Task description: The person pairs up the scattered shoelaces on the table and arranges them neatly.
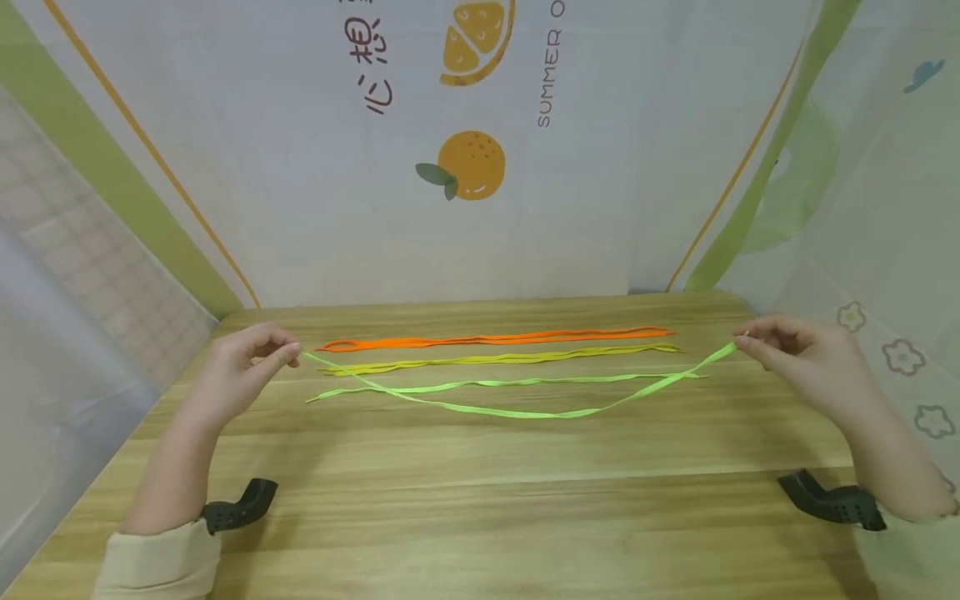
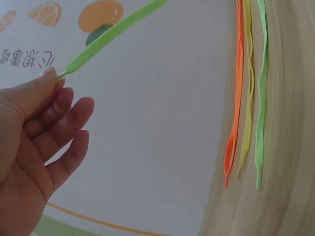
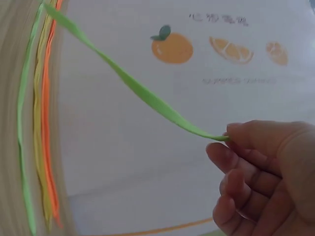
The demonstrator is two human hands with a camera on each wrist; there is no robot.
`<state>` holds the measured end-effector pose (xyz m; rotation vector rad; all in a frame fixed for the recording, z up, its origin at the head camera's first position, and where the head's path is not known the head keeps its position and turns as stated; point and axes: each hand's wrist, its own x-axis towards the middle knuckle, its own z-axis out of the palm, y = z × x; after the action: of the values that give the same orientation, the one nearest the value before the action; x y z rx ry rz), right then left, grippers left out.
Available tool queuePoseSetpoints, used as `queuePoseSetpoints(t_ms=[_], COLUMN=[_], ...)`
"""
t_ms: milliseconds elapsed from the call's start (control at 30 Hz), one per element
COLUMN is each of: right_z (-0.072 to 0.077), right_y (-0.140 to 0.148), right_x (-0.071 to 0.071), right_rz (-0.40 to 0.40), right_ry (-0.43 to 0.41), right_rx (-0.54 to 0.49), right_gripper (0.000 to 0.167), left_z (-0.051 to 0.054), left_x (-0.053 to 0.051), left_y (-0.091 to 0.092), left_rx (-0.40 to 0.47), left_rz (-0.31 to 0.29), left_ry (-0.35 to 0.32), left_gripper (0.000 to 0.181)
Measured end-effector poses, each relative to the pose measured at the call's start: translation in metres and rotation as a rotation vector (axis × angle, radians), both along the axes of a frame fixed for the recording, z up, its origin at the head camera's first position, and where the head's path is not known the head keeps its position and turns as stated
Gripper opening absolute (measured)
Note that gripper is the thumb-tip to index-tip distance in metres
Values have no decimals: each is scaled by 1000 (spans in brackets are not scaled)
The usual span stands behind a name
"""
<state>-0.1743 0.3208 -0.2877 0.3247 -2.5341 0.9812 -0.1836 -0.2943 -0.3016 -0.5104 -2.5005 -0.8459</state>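
Observation:
A flat green shoelace (image 1: 517, 413) hangs in a shallow curve between the two hands. My left hand (image 1: 243, 367) pinches one tip of it between thumb and forefinger; the left wrist view shows that lace (image 2: 115, 32) rising from the fingertips. At the other end my right hand (image 1: 802, 358) pinches the lace, its remaining fingers loosely bent in the right wrist view. Behind the sagging part, a second green shoelace (image 1: 480, 383) lies stretched sideways on the table. Farther back are yellow shoelaces (image 1: 502, 359), then orange shoelaces (image 1: 510, 338) with a small loop at the left end.
The wooden table (image 1: 480, 533) reaches back to a white hanging cloth (image 1: 315, 208) printed with oranges. Similar cloth hangs on both sides. A black curved bracket (image 1: 240, 507) sits at the left wrist, and another black bracket (image 1: 832, 500) at the right.

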Motion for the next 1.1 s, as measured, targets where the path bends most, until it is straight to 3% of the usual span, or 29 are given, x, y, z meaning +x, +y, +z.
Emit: queuePoseSetpoints(t_ms=[333,533,700,1100], right_z=[-20,-36,-45,-67], right_y=[22,34,36,39], right_x=[-23,-35,-41,-54], right_rz=[-12,-13,3,27], right_ry=[-55,-113,-142,-173], right_rx=[26,29,67,160], right_gripper=[24,25,25,25], left_z=[-12,-20,-28,-44], left_x=[-6,-12,-17,-26], left_y=[-24,-41,-48,-46], left_rx=[16,-36,-40,-55], left_rz=[1,33,-3,-24], left_ry=[-235,-401,-442,-493], left_gripper=[16,26,24,23])
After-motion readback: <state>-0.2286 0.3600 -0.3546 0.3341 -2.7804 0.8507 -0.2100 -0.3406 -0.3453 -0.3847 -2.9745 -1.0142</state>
